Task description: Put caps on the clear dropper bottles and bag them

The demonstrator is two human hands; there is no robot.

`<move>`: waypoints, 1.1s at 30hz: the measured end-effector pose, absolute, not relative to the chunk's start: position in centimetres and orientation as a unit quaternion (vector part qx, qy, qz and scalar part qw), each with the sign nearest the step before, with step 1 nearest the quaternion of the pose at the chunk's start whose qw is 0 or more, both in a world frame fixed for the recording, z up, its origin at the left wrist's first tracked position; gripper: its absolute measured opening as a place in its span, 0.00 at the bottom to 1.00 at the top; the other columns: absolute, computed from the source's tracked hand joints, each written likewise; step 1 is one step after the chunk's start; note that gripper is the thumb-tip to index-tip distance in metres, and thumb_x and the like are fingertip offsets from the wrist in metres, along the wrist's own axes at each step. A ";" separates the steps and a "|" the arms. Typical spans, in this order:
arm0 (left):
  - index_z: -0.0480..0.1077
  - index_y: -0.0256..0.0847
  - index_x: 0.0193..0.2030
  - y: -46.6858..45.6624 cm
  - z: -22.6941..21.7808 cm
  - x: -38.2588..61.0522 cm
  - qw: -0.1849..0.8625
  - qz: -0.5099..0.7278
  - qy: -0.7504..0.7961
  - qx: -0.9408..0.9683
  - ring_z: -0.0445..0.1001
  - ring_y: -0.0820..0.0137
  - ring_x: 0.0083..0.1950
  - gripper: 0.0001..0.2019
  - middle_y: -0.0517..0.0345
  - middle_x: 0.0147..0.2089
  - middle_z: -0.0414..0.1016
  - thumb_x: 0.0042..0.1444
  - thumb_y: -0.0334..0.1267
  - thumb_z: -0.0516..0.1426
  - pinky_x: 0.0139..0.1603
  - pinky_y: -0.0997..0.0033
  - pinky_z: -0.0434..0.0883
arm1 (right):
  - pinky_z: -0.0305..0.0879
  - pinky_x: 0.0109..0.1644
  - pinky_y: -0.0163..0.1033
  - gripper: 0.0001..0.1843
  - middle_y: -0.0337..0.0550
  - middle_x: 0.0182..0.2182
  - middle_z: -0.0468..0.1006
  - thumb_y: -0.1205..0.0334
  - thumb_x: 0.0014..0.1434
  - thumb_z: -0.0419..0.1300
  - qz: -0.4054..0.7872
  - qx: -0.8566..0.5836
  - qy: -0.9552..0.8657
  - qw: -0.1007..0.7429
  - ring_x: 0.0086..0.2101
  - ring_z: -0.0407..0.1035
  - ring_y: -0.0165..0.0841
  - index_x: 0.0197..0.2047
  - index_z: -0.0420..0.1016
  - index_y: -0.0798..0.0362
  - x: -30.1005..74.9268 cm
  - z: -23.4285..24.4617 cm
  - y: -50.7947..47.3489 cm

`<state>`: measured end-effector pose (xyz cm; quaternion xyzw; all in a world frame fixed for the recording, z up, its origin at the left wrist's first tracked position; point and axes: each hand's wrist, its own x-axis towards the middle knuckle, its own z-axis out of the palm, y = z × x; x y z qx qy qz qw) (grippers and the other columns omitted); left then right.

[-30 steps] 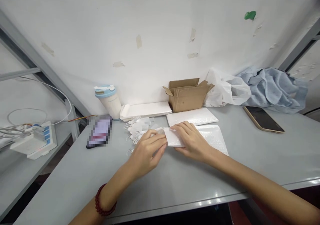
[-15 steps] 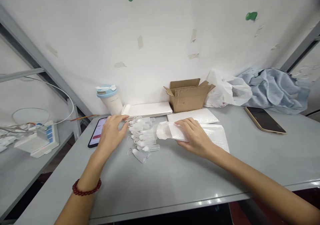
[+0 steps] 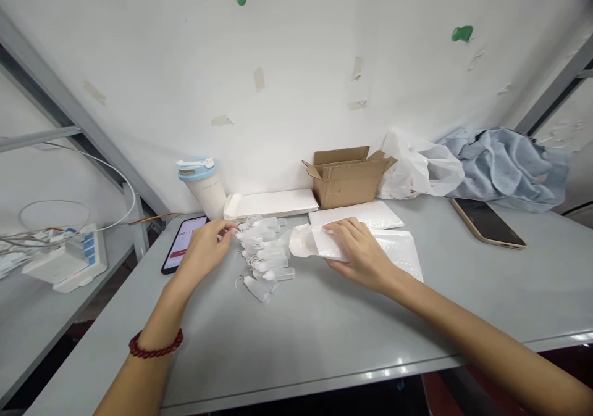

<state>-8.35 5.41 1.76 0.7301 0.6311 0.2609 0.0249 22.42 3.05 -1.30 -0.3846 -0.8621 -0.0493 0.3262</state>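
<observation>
Several small translucent plastic bottles (image 3: 271, 253) with white caps and thin loops lie in a loose pile on the grey table. At the pile's left edge, my left hand (image 3: 208, 246) pinches a bottle by its cap end, thumb and forefinger together; the bottle still lies among the others. My right hand (image 3: 359, 252) is closed round a white bubble mailer (image 3: 306, 241), holding it just right of the pile. The mailer's open mouth faces left toward the bottles, and my fingers cover its rear part.
Further white bubble mailers (image 3: 401, 252) lie beneath and behind my right hand, with a white stack (image 3: 278, 202) behind the pile. An open cardboard box (image 3: 349, 184), a plastic bag (image 3: 412, 166) and a cup (image 3: 204, 187) stand by the wall. Phones (image 3: 486, 221) lie at both sides.
My left thumb and forefinger have come together at the edge of the bottle pile. My right hand and the mailer have stayed almost in place.
</observation>
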 end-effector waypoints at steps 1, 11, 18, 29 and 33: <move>0.74 0.41 0.35 5.2 2.1 -8.1 0.041 0.282 0.632 0.721 0.75 0.62 0.36 0.13 0.54 0.36 0.79 0.53 0.42 0.50 0.37 0.67 0.70 | 0.61 0.40 0.47 0.23 0.51 0.42 0.72 0.67 0.50 0.58 -0.049 -0.385 -0.862 0.326 0.42 0.62 0.45 0.51 0.61 0.54 22.4 -1.3 3.1; 0.74 0.39 0.34 3.3 3.7 -5.7 0.189 0.440 0.591 0.649 0.73 0.72 0.24 0.08 0.58 0.32 0.78 0.50 0.40 0.57 0.31 0.71 0.72 | 0.61 0.40 0.46 0.24 0.52 0.42 0.72 0.69 0.48 0.60 -0.055 -0.389 -0.866 0.311 0.42 0.61 0.44 0.49 0.61 0.56 22.3 -1.6 3.3; 0.74 0.38 0.32 2.7 2.0 -3.3 0.208 0.429 0.529 0.702 0.73 0.70 0.29 0.07 0.56 0.32 0.75 0.52 0.38 0.57 0.26 0.73 0.74 | 0.61 0.41 0.47 0.24 0.52 0.43 0.72 0.69 0.48 0.59 -0.045 -0.391 -0.870 0.297 0.42 0.62 0.45 0.50 0.60 0.54 22.2 -1.9 3.4; 0.70 0.39 0.38 1.2 -0.4 -0.3 0.032 0.418 0.375 0.827 0.73 0.70 0.34 0.07 0.55 0.34 0.75 0.58 0.28 0.51 0.35 0.71 0.70 | 0.61 0.42 0.47 0.25 0.52 0.43 0.71 0.68 0.49 0.58 -0.046 -0.370 -0.875 0.309 0.43 0.61 0.44 0.52 0.60 0.55 21.6 -1.4 2.3; 0.70 0.38 0.42 0.7 -0.8 0.4 0.043 0.404 0.332 0.851 0.74 0.68 0.37 0.08 0.54 0.35 0.77 0.58 0.28 0.53 0.39 0.69 0.70 | 0.61 0.43 0.47 0.24 0.53 0.44 0.71 0.68 0.50 0.58 -0.048 -0.356 -0.881 0.309 0.43 0.60 0.44 0.52 0.60 0.56 21.5 -1.4 2.1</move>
